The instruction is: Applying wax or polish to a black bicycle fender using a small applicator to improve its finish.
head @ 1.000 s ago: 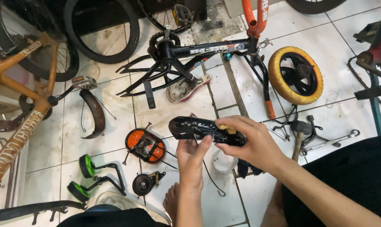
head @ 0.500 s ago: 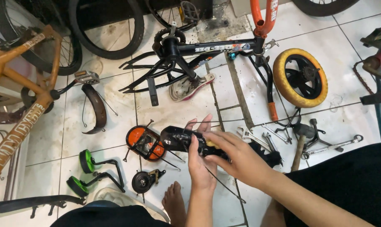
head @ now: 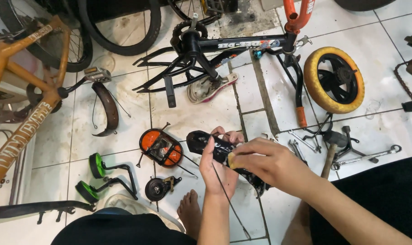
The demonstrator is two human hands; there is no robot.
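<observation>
Far left: orange bicycle frame [head: 26, 97] leaning over the white tiled floor [head: 124, 109], big black tyre [head: 119, 27] behind it at the top. Black curved mudguard [head: 107, 106] lies on the tiles just right of the orange frame's pedal. Below it, pair of training wheels with green hubs [head: 97, 177] on black brackets. Next right, orange round part under a black wire cage [head: 161, 147], and below that a small black round piece [head: 157, 188]. Bare foot [head: 188, 211] near the bottom edge.

Centre: left hand [head: 217, 170] comes up from below, palm under a glossy black mudguard-like part [head: 215, 147], fingers curled round its far edge, so it is grasping that part just above the floor. Right hand [head: 267, 163] reaches in from the right, fingers pinched on a small yellowish pad [head: 233, 160] pressed against the black part's top. The part's far end sticks out left of both hands; its lower end shows below the right hand.

Top centre: black bicycle frame [head: 215, 50] lying flat, worn sandal [head: 210, 88] under it. Right of the hands: spanners [head: 301, 145] and a hammer [head: 331, 147] on the tiles. Further right, small wheel with yellow tyre [head: 334, 79].
</observation>
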